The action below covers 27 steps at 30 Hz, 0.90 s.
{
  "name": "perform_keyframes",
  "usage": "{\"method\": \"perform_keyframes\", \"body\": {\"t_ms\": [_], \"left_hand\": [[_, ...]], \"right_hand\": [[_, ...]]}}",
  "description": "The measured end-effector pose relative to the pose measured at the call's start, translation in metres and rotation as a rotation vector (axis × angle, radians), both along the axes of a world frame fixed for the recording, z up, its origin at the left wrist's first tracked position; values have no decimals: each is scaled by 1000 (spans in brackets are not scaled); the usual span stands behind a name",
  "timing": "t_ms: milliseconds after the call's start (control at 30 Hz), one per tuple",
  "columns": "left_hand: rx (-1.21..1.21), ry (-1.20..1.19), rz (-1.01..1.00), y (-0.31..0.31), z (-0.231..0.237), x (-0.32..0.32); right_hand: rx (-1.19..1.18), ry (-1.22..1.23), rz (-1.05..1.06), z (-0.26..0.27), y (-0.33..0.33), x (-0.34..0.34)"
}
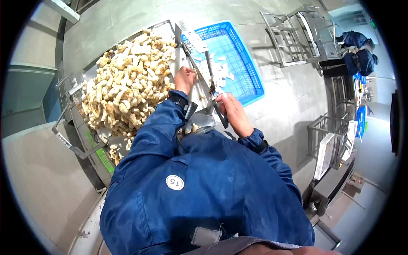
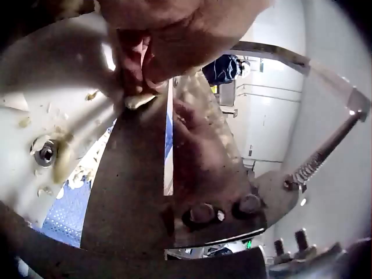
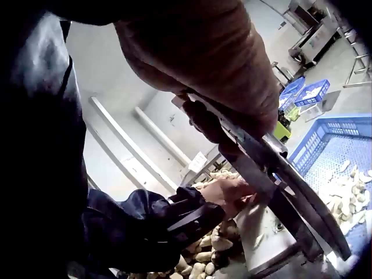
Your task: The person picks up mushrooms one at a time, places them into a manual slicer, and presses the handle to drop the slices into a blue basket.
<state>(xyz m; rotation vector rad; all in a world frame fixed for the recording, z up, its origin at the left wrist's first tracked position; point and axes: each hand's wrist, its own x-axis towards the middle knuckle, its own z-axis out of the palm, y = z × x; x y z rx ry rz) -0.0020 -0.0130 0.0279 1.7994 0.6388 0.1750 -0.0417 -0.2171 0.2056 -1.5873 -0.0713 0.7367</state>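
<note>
My left hand [image 1: 185,80] pinches a small pale piece of mushroom [image 2: 140,102] right at the flat blade [image 2: 131,174] of a lever cutter. Most of that piece is hidden behind the fingertips. The right hand [image 1: 233,112] grips the cutter's handle [image 1: 214,97], its fingers wrapped over the end. In the right wrist view, the cutter's long dark arm [image 3: 290,197] slants down between the two hands. Left of the left hand lies a big heap of whole mushrooms [image 1: 131,76]. Mushroom slices [image 1: 221,72] lie in the blue basket [image 1: 250,72] beyond the blade.
Mushroom scraps dot the cutter's white board [image 2: 23,157]. A green basket [image 1: 104,159] sits low at the left, under the metal frame [image 1: 70,106]. Metal racks [image 1: 293,38] stand at the right, where another person [image 1: 355,53] works in dark blue clothing.
</note>
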Motion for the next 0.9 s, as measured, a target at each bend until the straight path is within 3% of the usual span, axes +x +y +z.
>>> {"method": "perform_keyframes", "body": {"t_ms": [100,133,167,233,267,367,433,500,600,667,700,800,833,900], "left_hand": [[2,0,22,0,-16,2],[-173,-34,50,1,-33,5],[-191,-57,48,2,-35,4],[-228,-110,42,1,-33,4],[-115,-39,47,0,-11,3],[-225,16,28,0,-16,7],[-242,-32,32,-3,5,1],[-102,-90,51,-2,-26,7],[-326,-118,90,-5,-30,7],[-335,-62,30,-3,-10,5],[-304,-31,9,-2,-9,5],[-323,4,44,-2,-9,6],[-178,14,-3,0,-4,4],[-146,-17,7,-4,-10,4]], "right_hand": [[-102,-82,46,-10,-4,-4],[-52,-57,44,-34,-12,-10],[-25,33,62,-52,-21,-15],[-68,-81,126,-104,-37,-24],[-118,-103,142,-122,-45,-24],[-114,137,140,-81,-32,-11],[-70,117,86,-27,-13,-1],[4,-132,-5,-5,2,0],[-85,-71,97,-44,-18,-11],[-162,-95,142,-91,-35,-21],[-217,-151,172,-87,-30,-21],[-71,88,89,-54,-21,-12],[-60,87,67,-38,-16,-7],[5,-69,32,-3,-2,1]]}}
